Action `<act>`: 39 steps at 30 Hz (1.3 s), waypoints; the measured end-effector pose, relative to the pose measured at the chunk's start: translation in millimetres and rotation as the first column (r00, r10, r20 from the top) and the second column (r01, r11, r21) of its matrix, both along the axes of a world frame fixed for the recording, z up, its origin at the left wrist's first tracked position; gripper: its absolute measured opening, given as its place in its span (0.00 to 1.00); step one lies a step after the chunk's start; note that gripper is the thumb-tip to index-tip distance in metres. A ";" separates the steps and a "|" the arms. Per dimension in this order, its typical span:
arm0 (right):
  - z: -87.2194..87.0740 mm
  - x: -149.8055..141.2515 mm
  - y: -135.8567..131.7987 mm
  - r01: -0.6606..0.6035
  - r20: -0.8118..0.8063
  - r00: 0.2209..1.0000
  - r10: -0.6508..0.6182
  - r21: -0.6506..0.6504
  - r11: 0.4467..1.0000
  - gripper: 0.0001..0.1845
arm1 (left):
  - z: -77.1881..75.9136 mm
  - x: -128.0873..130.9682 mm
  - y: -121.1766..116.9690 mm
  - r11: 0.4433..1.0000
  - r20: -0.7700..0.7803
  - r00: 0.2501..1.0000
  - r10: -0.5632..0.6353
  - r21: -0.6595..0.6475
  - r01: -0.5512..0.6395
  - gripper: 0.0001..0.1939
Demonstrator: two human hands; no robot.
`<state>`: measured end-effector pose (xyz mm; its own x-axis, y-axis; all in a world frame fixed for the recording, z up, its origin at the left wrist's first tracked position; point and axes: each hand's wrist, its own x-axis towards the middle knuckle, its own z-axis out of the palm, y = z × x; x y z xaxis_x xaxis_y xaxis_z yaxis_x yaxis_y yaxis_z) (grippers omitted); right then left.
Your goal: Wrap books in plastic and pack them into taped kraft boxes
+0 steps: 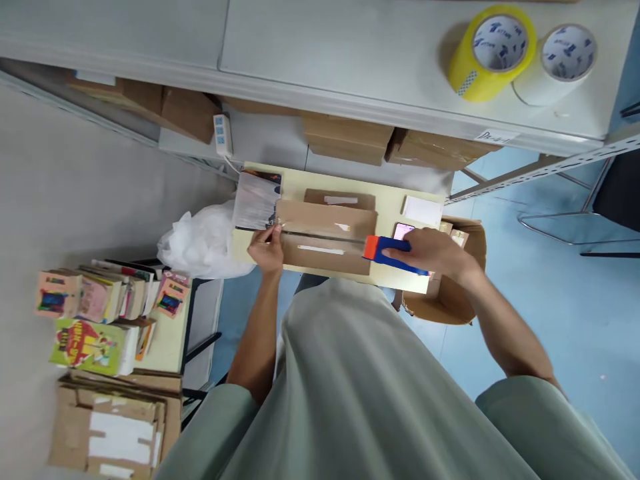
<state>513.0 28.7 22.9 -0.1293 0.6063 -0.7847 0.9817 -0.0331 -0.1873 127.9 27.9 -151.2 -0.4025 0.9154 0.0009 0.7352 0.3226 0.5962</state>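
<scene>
A brown cardboard box (325, 220) lies on the small cream table (390, 193) before me, its two top flaps meeting along a dark seam. My right hand (425, 250) is closed around a blue tool with an orange-red head (387, 250), which looks like a tape dispenser; its head is at the right end of the seam. At the seam's left end, my left hand (267, 250) is pinched at the box edge. What its fingertips hold is too small to make out. A phone (403, 231) lies partly behind my right hand.
A shelf (350, 53) above the table bears yellow tape (463, 70) and a white roll (540, 80). An open carton (470, 267) stands at the right. A grey plastic packet (255, 203), a white plastic bag (200, 243) and stacked books (115, 293) are at the left.
</scene>
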 end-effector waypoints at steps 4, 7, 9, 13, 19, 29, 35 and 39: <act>3.1 62.6 -18.1 0.080 -0.006 0.997 -0.080 -0.038 0.996 0.37 | 0.3 -14.4 3.9 1.000 0.008 1.000 -0.016 -0.002 0.016 0.13; -7.9 74.6 -22.8 0.097 0.010 0.995 -0.097 -0.040 0.994 0.37 | -1.9 -10.4 3.9 1.000 0.010 1.000 -0.011 0.002 0.011 0.12; -18.0 71.5 -22.1 0.099 0.029 0.995 -0.098 -0.045 0.994 0.36 | -3.6 -7.1 3.5 1.000 0.008 1.000 -0.006 -0.002 0.006 0.12; -37.0 55.8 -17.3 0.071 0.082 0.994 -0.067 -0.050 0.996 0.36 | -7.5 -9.2 3.6 1.000 0.022 1.000 -0.014 0.005 0.014 0.13; -58.3 20.9 -14.5 0.019 0.132 0.991 -0.014 -0.035 0.999 0.34 | -10.6 -15.6 5.1 1.000 0.044 0.999 -0.019 -0.009 0.019 0.12; -64.6 -28.3 -25.2 0.006 0.126 0.992 -0.016 0.084 0.996 0.26 | -0.6 -15.8 6.0 0.996 0.068 0.996 -0.050 -0.068 0.055 0.15; -67.8 -34.1 -31.4 -0.007 0.158 0.987 -0.011 0.111 0.994 0.25 | -3.8 -24.4 8.7 0.993 0.049 0.994 -0.093 -0.068 0.096 0.19; -66.8 -29.0 -30.9 -0.026 0.144 0.990 0.009 0.117 0.993 0.24 | -7.4 -29.1 11.3 0.991 0.056 0.991 -0.118 -0.060 0.121 0.18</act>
<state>484.0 -2.3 -43.9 -0.0327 0.6943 -0.7189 0.9989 -0.0014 -0.0468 98.8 39.2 -158.7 -0.2882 0.9545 -0.0760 0.7393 0.2723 0.6159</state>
